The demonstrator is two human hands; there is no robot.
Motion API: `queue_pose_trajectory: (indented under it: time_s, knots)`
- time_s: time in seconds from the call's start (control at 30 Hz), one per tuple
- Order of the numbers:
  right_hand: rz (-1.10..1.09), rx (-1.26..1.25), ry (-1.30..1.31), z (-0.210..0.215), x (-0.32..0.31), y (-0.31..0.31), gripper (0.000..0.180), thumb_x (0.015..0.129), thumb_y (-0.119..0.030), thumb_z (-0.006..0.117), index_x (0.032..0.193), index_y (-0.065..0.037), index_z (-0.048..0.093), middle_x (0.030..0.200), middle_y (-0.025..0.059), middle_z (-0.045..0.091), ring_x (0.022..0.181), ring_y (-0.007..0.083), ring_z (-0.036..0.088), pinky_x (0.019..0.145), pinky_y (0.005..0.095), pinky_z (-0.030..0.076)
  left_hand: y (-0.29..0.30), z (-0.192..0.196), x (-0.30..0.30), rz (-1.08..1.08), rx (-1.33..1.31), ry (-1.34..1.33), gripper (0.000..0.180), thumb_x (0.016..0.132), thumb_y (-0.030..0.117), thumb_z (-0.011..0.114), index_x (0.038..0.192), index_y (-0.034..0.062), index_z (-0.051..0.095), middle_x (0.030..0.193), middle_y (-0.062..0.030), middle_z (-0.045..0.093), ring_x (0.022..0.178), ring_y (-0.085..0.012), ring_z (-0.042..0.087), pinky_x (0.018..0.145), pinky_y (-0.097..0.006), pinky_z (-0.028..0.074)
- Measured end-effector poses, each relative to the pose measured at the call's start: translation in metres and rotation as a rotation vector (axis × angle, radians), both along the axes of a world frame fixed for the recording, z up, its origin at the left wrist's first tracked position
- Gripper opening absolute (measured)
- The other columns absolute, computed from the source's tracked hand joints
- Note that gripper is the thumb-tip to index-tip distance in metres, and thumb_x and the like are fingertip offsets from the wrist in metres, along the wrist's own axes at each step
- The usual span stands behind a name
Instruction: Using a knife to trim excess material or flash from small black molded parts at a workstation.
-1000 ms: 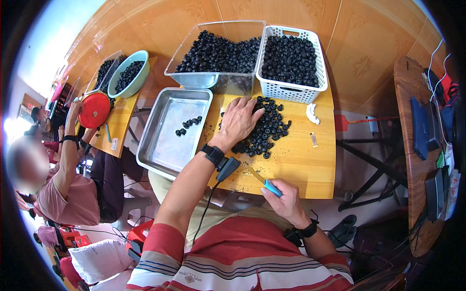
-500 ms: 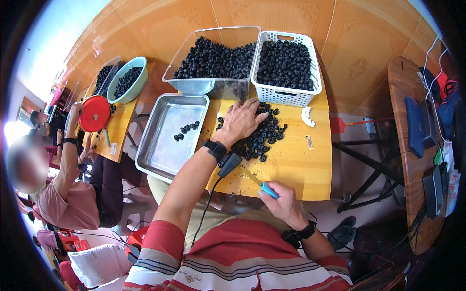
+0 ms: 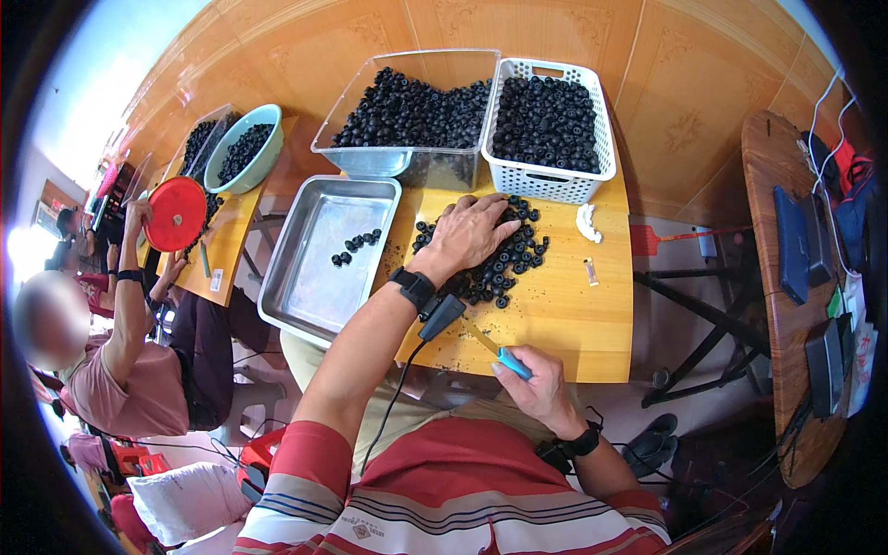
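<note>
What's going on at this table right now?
A person's left hand rests flat on a loose pile of small dark round fruits on the yellow wooden table. The right hand grips a small blue-handled tool at the near edge. A shallow metal tray beside the pile holds a few fruits.

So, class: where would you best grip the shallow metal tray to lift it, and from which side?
Grip the metal tray by the raised rim on its two long sides, coming from above. The rim stands clear all round, and the few dark pieces lie mid-tray, away from the edges.
</note>
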State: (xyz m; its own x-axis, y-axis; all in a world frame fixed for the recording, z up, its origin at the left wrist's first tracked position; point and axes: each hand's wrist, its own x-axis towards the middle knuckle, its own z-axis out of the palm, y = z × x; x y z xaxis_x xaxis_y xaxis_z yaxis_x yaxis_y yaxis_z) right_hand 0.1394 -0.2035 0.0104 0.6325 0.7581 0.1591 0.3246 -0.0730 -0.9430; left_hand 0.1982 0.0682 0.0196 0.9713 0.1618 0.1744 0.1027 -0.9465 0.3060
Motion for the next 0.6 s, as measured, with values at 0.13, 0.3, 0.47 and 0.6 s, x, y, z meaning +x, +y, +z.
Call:
queue_pose_trajectory:
  time_s: [0.13,0.3,0.47,0.6]
  knots:
    - [0.001,-0.001,-0.017,-0.002,0.000,0.000,0.023,0.093,-0.021,0.073,0.101,0.000,0.070,0.073,0.0122,0.062,0.062,0.0227,0.062,0.058,0.0337,0.047,0.000,0.001,-0.006,-0.010,0.051,-0.047,0.053,0.103,0.048,0.049,0.134,0.0068,0.060,0.143,-0.0126,0.057,0.127,-0.0392,0.054,0.107,-0.051,0.044]
    - [0.003,0.010,-0.004,-0.001,0.000,0.000,0.024,0.095,-0.022,0.072,0.101,0.001,0.071,0.072,0.0109,0.060,0.060,0.0185,0.059,0.056,0.0319,0.045,0.006,0.021,-0.033,0.031,0.020,-0.202,0.044,0.102,0.039,0.056,0.129,0.0044,0.062,0.134,-0.0191,0.061,0.124,-0.0415,0.055,0.108,-0.048,0.044]
    - [0.003,-0.005,0.023,-0.002,0.001,-0.002,0.025,0.095,-0.023,0.072,0.102,0.002,0.070,0.071,0.0097,0.060,0.061,0.0169,0.059,0.056,0.0317,0.045,-0.001,0.050,-0.097,0.133,-0.036,-0.348,0.034,0.096,0.024,0.068,0.121,0.0009,0.065,0.127,-0.0195,0.063,0.117,-0.0384,0.059,0.101,-0.046,0.048]
    - [0.004,-0.005,0.034,-0.001,0.000,0.000,0.026,0.095,-0.023,0.072,0.102,0.002,0.070,0.073,0.0080,0.062,0.063,0.0144,0.059,0.057,0.0302,0.045,-0.011,0.060,-0.168,0.242,-0.011,-0.435,0.032,0.087,0.011,0.075,0.116,0.0009,0.066,0.121,-0.0160,0.065,0.109,-0.0362,0.063,0.093,-0.043,0.053]
